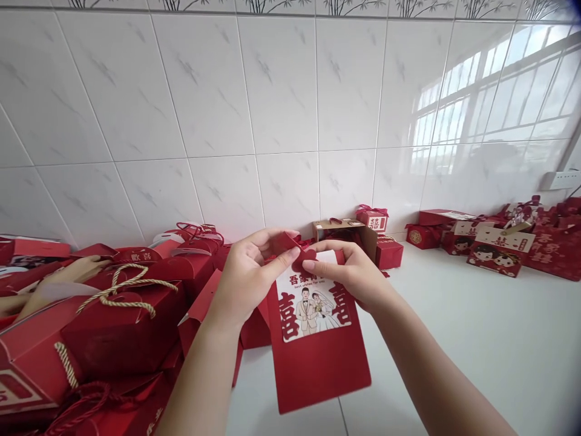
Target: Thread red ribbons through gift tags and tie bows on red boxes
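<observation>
Red wedding gift boxes crowd a smooth white tabletop (481, 321), crossed by a thin dark seam (343, 415) in the foreground. At left, cartons press together in a heap, among them a red box (122, 339) with a twisted gold rope handle (129, 289), its footing hidden. Toward the back sits an open tan-panelled box (349, 226), a small red carton (390, 253) just beside it. At right, a cartoon-couple box (492, 261) stands near a gold-emblem box (420, 237) and a red package (556, 254) printed with characters.
</observation>
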The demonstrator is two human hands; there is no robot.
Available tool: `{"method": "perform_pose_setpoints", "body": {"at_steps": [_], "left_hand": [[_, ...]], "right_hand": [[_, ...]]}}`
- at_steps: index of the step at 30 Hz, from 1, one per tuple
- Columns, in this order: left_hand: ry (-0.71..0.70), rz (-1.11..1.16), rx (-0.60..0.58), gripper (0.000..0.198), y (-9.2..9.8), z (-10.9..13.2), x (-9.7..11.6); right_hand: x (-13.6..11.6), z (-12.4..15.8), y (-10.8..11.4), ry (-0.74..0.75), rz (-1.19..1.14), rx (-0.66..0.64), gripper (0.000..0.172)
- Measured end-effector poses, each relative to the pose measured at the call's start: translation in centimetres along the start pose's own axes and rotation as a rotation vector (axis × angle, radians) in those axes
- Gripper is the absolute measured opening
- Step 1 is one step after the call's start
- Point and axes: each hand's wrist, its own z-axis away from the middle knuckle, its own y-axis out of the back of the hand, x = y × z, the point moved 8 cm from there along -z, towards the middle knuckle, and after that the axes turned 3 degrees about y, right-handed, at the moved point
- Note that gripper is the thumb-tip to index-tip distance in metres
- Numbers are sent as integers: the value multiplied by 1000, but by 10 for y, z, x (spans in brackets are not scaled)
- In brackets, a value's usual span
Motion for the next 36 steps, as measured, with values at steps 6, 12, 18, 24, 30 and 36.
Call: {"method": "perform_pose_setpoints", "body": {"at_steps": [6,12,18,24,30,36], "left_hand": [[-83,39,52,28,-5,1,5],[-159,11,138,24,-9,5,7],[-156,26,137,21,-11,4,3],[-205,56,162,20,-11,7,7],[-213,66,176,20,-12,10,10],[-220,45,217,21,-13,12,12]], "right_hand": [[-1,-1,-2,38,29,-44,27],[-8,-1,-6,139,-55,-49,21],[-5,0,-7,111,-33,-10,25],[-10,2,-6,145,38,-3,24],[-14,6,-8,170,65,-62,24],[-16,7,-6,162,54,-33,25]]}}
